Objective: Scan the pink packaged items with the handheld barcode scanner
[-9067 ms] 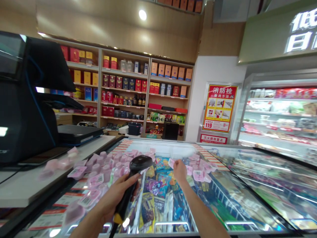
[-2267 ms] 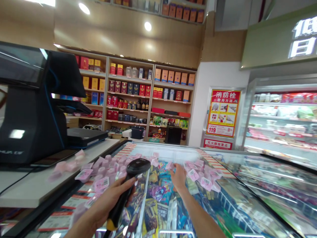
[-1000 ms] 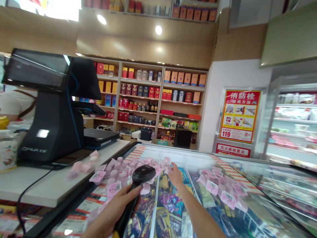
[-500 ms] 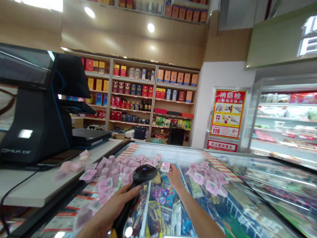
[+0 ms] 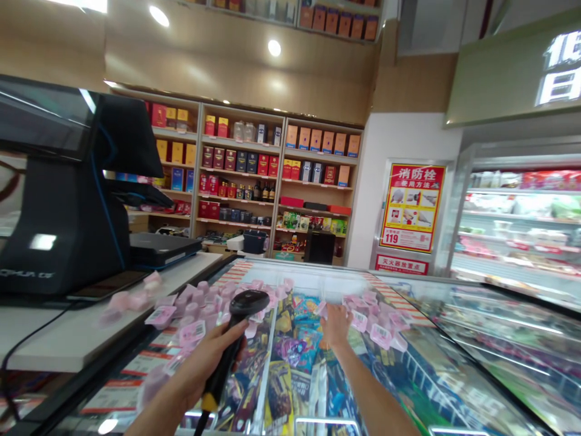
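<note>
My left hand [image 5: 210, 358] is wrapped round the handle of a black barcode scanner [image 5: 247, 301], its head raised and tilted over the glass top. The scanner's lower end is yellow, with a cable hanging from it. At the left edge of my right hand [image 5: 336, 326], a small pink cup [image 5: 321, 309] shows, pinched by the fingers and partly covered by them. That hand is beside the right-hand pile of pink cups [image 5: 380, 336], whose lids carry barcodes. A larger pile of the same cups [image 5: 193, 332] spreads on the left, behind and beside the scanner.
Below the hands is a glass-topped freezer [image 5: 290, 387] with bagged goods inside. On the left, a white counter [image 5: 49, 348] bears a black checkout terminal [image 5: 68, 212] and several loose pink cups [image 5: 120, 301]. Shelves of boxes [image 5: 238, 163] stand behind; a lit display fridge [image 5: 521, 224] is at right.
My right hand has moved right with the pink cup, from near the scanner head to the right-hand pile. The scanner has shifted slightly left and up in my left hand.
</note>
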`<state>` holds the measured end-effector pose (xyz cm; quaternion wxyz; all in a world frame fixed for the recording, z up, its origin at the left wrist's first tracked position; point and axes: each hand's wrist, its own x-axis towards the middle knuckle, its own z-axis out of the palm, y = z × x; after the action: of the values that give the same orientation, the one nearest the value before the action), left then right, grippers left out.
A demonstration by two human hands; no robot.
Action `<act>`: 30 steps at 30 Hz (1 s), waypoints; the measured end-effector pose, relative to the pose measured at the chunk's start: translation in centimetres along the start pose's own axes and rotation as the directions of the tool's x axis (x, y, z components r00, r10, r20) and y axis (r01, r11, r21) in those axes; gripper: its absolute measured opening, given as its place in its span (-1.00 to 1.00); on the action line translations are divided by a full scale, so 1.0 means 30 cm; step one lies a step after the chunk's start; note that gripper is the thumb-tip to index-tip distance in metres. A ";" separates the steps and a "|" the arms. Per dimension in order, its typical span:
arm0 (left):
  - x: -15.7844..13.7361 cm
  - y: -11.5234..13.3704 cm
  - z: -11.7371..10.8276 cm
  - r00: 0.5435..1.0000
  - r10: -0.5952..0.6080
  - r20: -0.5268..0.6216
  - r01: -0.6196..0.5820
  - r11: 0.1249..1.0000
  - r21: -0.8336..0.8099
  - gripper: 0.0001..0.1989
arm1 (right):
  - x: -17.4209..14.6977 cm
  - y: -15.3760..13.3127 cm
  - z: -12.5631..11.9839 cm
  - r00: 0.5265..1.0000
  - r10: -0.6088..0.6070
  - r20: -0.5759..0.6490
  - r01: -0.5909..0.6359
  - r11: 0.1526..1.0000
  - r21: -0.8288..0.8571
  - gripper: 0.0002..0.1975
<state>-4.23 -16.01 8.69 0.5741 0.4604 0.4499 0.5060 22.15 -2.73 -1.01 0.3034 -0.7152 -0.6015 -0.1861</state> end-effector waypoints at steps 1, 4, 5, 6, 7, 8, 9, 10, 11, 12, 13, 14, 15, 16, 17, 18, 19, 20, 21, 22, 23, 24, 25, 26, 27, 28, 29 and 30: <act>0.006 -0.003 -0.003 1.000 -0.005 -0.002 0.005 1.000 -0.001 -0.72 | 0.000 0.014 -0.003 1.000 -0.001 0.004 0.001 1.000 -0.026 -0.76; 0.023 -0.013 -0.022 1.000 -0.022 0.012 0.021 0.999 0.026 -0.71 | 0.005 0.055 -0.013 1.000 -0.013 0.015 0.014 0.997 -0.076 -0.75; 0.026 -0.016 -0.031 1.000 -0.018 0.019 0.017 0.999 0.032 -0.70 | 0.006 0.069 -0.017 1.000 -0.016 0.015 0.018 0.996 -0.087 -0.74; 0.028 -0.019 -0.039 1.000 -0.007 0.024 0.006 0.999 0.034 -0.69 | 0.007 0.081 -0.022 1.000 -0.017 0.014 0.018 0.995 -0.097 -0.74; 0.028 -0.020 -0.046 1.000 0.001 0.028 -0.002 0.999 0.035 -0.69 | 0.007 0.092 -0.026 1.000 -0.018 0.014 0.020 0.994 -0.106 -0.73; 0.026 -0.020 -0.052 1.000 0.004 0.027 -0.005 0.999 0.036 -0.69 | 0.007 0.101 -0.031 1.000 -0.016 0.015 0.018 0.994 -0.110 -0.72; 0.022 -0.019 -0.057 1.000 -0.001 0.023 0.000 0.999 0.037 -0.70 | 0.005 0.106 -0.036 1.000 -0.010 0.013 0.012 0.994 -0.110 -0.69; 0.018 -0.016 -0.061 1.000 -0.009 0.014 0.008 0.999 0.038 -0.70 | 0.003 0.106 -0.040 1.000 -0.004 0.007 0.004 0.995 -0.103 -0.66; 0.013 -0.013 -0.064 1.000 -0.017 0.008 0.017 0.999 0.039 -0.70 | 0.000 0.100 -0.045 1.000 0.001 -0.004 -0.002 0.996 -0.088 -0.62; 0.008 -0.009 -0.067 1.000 -0.020 0.006 0.020 0.999 0.037 -0.70 | -0.003 0.087 -0.049 1.000 0.007 -0.021 -0.008 0.998 -0.064 -0.57; 0.004 -0.005 -0.068 1.000 -0.021 0.006 0.021 0.999 0.034 -0.70 | -0.005 0.067 -0.052 0.999 0.011 -0.040 -0.012 1.000 -0.029 -0.54; 0.001 -0.002 -0.069 1.000 -0.019 0.007 0.019 0.999 0.030 -0.71 | -0.007 0.039 -0.054 0.998 0.012 -0.059 -0.011 1.000 0.016 -0.51; -0.001 0.002 -0.071 1.000 -0.017 0.007 0.017 1.000 0.026 -0.71 | -0.008 0.004 -0.055 0.998 0.010 -0.069 -0.005 0.998 0.069 -0.50; -0.002 0.004 -0.072 1.000 -0.018 0.007 0.018 1.000 0.022 -0.71 | -0.007 -0.038 -0.053 0.998 0.006 -0.065 0.003 0.992 0.130 -0.50; -0.003 0.006 -0.073 1.000 -0.021 0.008 0.021 1.000 0.018 -0.72 | -0.004 -0.084 -0.047 0.999 0.000 -0.047 0.009 0.981 0.194 -0.51; -0.003 0.008 -0.075 1.000 -0.025 0.010 0.025 1.000 0.013 -0.72 | 0.000 -0.133 -0.038 1.000 -0.014 -0.006 0.015 0.966 0.257 -0.53; -0.004 0.009 -0.077 1.000 -0.021 0.008 0.021 1.000 0.006 -0.73 | 0.006 -0.182 -0.026 0.998 -0.042 0.040 0.028 0.949 0.314 -0.53; -0.005 0.010 -0.079 1.000 -0.015 0.002 0.015 1.000 -0.001 -0.73 | 0.012 -0.230 -0.010 0.993 -0.079 0.084 0.044 0.932 0.360 -0.52; -0.006 0.011 -0.081 1.000 -0.015 -0.006 0.015 1.000 -0.006 -0.73 | 0.018 -0.275 0.008 0.985 -0.119 0.121 0.064 0.918 0.390 -0.50; -0.007 0.011 -0.083 1.000 -0.017 -0.016 0.017 1.000 -0.008 -0.72 | 0.025 -0.316 0.028 0.977 -0.152 0.147 0.080 0.909 0.410 -0.49; -0.007 0.011 -0.086 0.999 -0.021 -0.024 0.021 1.000 -0.004 -0.72 | 0.031 -0.351 0.049 0.971 -0.175 0.164 0.092 0.903 0.420 -0.48; -0.007 0.011 -0.088 0.999 -0.026 -0.029 0.026 1.000 0.004 -0.71 | 0.036 -0.381 0.069 0.967 -0.190 0.169 0.103 0.899 0.425 -0.48; -0.006 0.010 -0.090 0.999 -0.034 -0.031 0.035 0.999 0.016 -0.71 | 0.041 -0.405 0.088 0.966 -0.198 0.169 0.109 0.898 0.427 -0.50; -0.004 0.009 -0.093 0.999 -0.040 -0.031 0.041 0.999 0.028 -0.70 | 0.045 -0.423 0.105 0.965 -0.200 0.167 0.112 0.896 0.429 -0.53; -0.002 0.007 -0.094 0.999 -0.040 -0.030 0.041 0.999 0.035 -0.70 | 0.049 -0.436 0.120 0.967 -0.197 0.162 0.110 0.895 0.433 -0.57; 0.001 0.006 -0.095 0.999 -0.039 -0.031 0.040 0.998 0.038 -0.70 | 0.051 -0.444 0.132 0.969 -0.191 0.154 0.105 0.891 0.442 -0.62; 0.003 0.004 -0.096 0.999 -0.043 -0.028 0.044 0.998 0.036 -0.71 | 0.053 -0.447 0.141 0.972 -0.187 0.140 0.103 0.882 0.460 -0.67; 0.005 0.004 -0.095 0.999 -0.047 -0.023 0.048 0.998 0.031 -0.71 | 0.053 -0.444 0.147 0.976 -0.183 0.116 0.105 0.867 0.488 -0.71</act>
<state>-7.04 -15.64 8.30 0.5736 0.4531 0.4749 0.4900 9.09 2.60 -0.51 0.4072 -0.5834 -0.7027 0.0035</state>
